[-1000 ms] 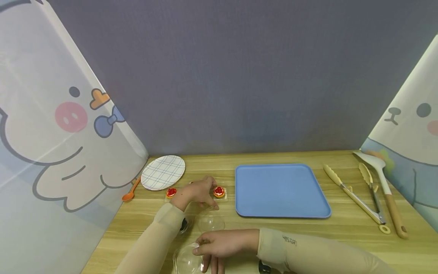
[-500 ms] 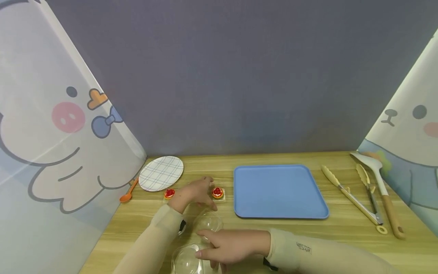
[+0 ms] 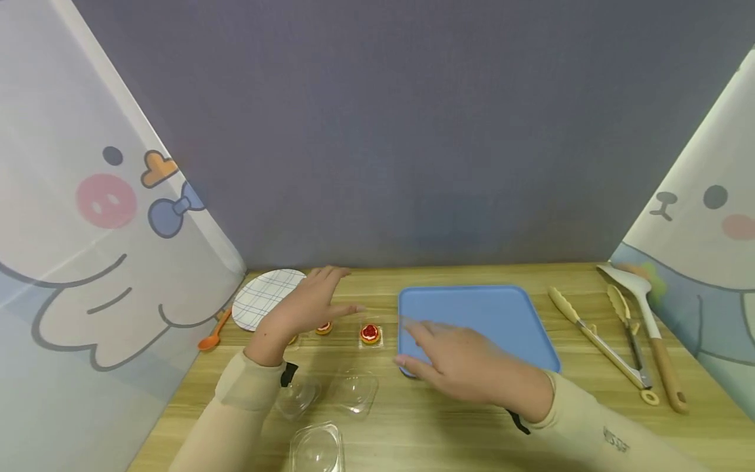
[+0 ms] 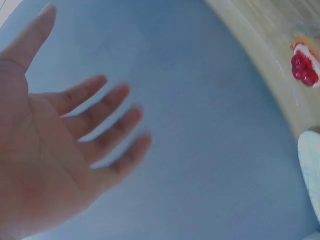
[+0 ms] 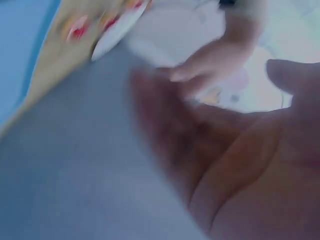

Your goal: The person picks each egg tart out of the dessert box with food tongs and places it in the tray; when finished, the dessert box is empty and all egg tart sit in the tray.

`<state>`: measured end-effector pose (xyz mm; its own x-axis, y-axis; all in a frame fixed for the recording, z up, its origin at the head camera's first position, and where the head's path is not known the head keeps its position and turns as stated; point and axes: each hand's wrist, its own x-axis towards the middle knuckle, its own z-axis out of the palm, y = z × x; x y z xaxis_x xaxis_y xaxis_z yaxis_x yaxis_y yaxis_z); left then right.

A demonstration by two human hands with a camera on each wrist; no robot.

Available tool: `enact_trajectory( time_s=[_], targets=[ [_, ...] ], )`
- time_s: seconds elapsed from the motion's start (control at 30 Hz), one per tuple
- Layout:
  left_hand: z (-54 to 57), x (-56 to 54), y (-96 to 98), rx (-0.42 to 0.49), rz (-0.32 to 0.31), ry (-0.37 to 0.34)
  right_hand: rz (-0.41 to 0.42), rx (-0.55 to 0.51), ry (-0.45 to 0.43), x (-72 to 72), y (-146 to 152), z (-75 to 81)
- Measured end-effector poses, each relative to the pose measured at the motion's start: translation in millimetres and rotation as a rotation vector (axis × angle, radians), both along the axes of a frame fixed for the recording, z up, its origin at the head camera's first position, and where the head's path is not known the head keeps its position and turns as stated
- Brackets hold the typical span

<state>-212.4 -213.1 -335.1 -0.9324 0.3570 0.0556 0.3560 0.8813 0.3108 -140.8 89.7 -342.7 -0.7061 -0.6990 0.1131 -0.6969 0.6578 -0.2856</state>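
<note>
My left hand (image 3: 309, 298) is raised over the row of small tarts, fingers spread and nothing in it; the left wrist view shows its bare palm. Over the front left part of the blue tray (image 3: 483, 318) hovers my right hand (image 3: 466, 364), blurred, also holding nothing. A tart (image 3: 370, 334) with red topping and white cream sits on a clear plastic base beside the tray. Another tart (image 3: 324, 328) lies to its left, and a third is mostly hidden behind the left hand. Clear domed lids (image 3: 355, 391) rest on the table in front, with one more lid (image 3: 317, 449) nearest me.
A checked white plate (image 3: 262, 301) stands at the back left, partly behind the left hand. An orange spoon (image 3: 211, 339) lies beside it. On the right are two pairs of tongs (image 3: 613, 352) and a white utensil with a wooden handle (image 3: 669, 373). A grey panel (image 3: 436, 131) closes off the back.
My left hand has lifted off the tarts, up and slightly left. My right hand has left the clear lid nearest me and risen rightward over the tray.
</note>
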Motion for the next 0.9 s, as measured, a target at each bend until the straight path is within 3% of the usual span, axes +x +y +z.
enact_trajectory(
  time_s=[0.1,0.17,0.23,0.37,0.57,0.73,0.9],
  targets=[
    [1.7,1.5,-0.8,-0.066,0.044,0.061,-0.137,0.044,0.244,-12.2,14,-2.7],
    [-2.0,0.3,-1.5,-0.104,0.077,0.061,-0.215,0.075,0.348,-24.0,25,-6.1],
    [-8.0,-1.9,-3.5,-0.122,0.111,0.043,-0.294,0.110,0.391,-35.4,39,-9.9],
    [-26.5,-8.2,-14.0,-0.127,0.159,0.008,-0.420,0.177,0.335,-57.8,69,-21.1],
    [-51.5,-13.0,-31.0,-0.167,0.174,-0.003,-0.539,0.261,0.166,-82.6,102,-40.3],
    [-64.9,-15.4,-35.9,-0.193,0.181,-0.004,-0.569,0.284,0.167,-89.4,111,-54.6],
    [-71.3,-14.7,-35.9,-0.199,0.179,-0.011,-0.572,0.271,0.145,-91.2,114,-62.5]
  ],
)
